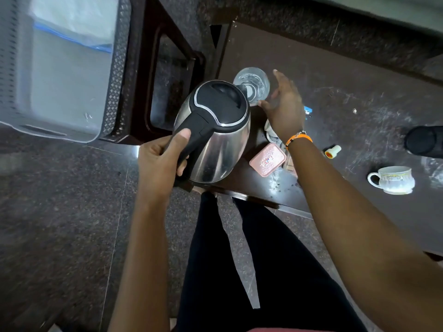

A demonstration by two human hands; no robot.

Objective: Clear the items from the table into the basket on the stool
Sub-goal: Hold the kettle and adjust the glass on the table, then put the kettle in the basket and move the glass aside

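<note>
Kettle (213,133) first: the left hand (159,161) has its grip wrapped round the black handle, thumb laid along the top, and the steel body seems to hang over the near-left corner of the worktop (335,75), though whether its base is clear of the surface I cannot tell. Just beyond that grip, past the spout, stands a clear drinking glass (251,85). The right hand (282,109) reaches for the glass with its grip spread, fingers fanned beside the rim and not yet closed on anything. Below the right wrist lie a pink lidded box (268,162) and something pale I cannot name. Further right of that grip sit a small white and orange tube (332,151), a white teacup (393,179) and a dark object at the frame edge. The grey basket (115,75) sits on the dark stool (175,56), well to the left of both grips, holding something pale with a blue stripe.

By my reckoning the clearing is in its early part. The next move calls for closing the right grip round the glass and carrying the kettle leftward, level, over the basket wall before lowering it.
</note>
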